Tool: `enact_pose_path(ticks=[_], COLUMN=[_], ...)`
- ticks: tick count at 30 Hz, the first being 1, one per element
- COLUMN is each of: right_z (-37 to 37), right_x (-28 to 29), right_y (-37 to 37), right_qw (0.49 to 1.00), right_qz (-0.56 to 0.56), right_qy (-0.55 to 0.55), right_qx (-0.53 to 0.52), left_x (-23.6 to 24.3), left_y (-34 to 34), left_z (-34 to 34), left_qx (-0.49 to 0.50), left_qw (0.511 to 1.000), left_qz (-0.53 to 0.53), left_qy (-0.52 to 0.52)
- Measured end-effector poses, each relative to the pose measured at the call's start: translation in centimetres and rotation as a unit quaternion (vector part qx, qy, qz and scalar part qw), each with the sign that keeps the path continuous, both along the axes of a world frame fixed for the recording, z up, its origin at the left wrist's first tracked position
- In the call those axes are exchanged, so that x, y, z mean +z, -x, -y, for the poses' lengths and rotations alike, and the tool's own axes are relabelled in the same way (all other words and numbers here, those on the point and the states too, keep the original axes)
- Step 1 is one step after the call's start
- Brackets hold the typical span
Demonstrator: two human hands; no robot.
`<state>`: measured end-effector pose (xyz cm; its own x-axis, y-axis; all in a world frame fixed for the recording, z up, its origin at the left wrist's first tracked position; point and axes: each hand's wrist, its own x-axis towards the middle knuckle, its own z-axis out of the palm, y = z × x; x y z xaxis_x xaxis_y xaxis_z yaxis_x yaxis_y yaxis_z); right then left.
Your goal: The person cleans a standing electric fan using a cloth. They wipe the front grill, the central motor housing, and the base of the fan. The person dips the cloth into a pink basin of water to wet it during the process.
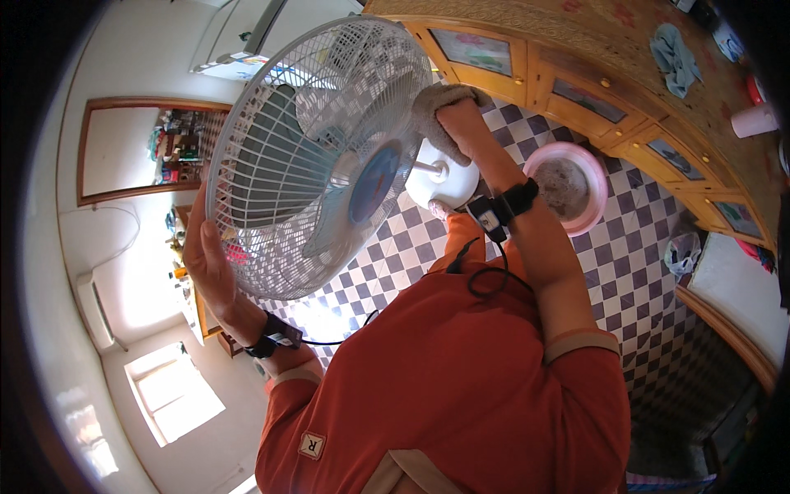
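Note:
A standing fan with a round white wire guard (276, 177) fills the space before me, tilted to face me. Its blue hub badge (375, 183) and pale blades show through the wires. At the guard's left rim is my left hand (210, 259), thumb in front and the other fingers partly hidden behind the edge. My right hand (462, 122) is closed round a grey-brown cloth (436, 136), which presses against the right side of the guard. Below, the fan's white base (457, 188) stands on the floor near my feet.
A pink basin (601, 198) of murky water sits on the checkered tile floor (634, 247), right of the fan. Wooden cabinets (535, 74) run along the far right, with a blue cloth (675, 59) on top. Cords hang from my wrist straps.

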<state>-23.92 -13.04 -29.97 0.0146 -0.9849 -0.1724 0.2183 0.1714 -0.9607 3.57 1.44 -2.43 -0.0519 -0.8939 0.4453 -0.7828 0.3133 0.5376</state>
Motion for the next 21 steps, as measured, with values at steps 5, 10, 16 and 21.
enact_pose_path(ticks=[5,10,16,21], right_z=[2.5,3.1,1.2,-0.5], right_x=[1.4,3.6,-3.5,-0.3], right_y=[1.5,1.8,-0.6,-0.5], right_qw=[0.997,0.992,0.992,0.978], right_qz=[-0.045,0.102,0.1,0.192], right_qy=[0.039,-0.054,0.068,-0.087], right_qx=[-0.04,-0.05,0.026,0.006], left_x=[0.3,-0.1,-0.1,-0.1], left_y=[0.5,0.2,0.2,0.5], left_z=[0.0,-0.3,-0.1,0.1], left_qx=[0.019,0.027,0.027,-0.004], left_qw=[1.0,1.0,1.0,1.0], left_qz=[0.013,0.003,-0.007,-0.011], left_qy=[-0.004,0.002,-0.007,0.004])
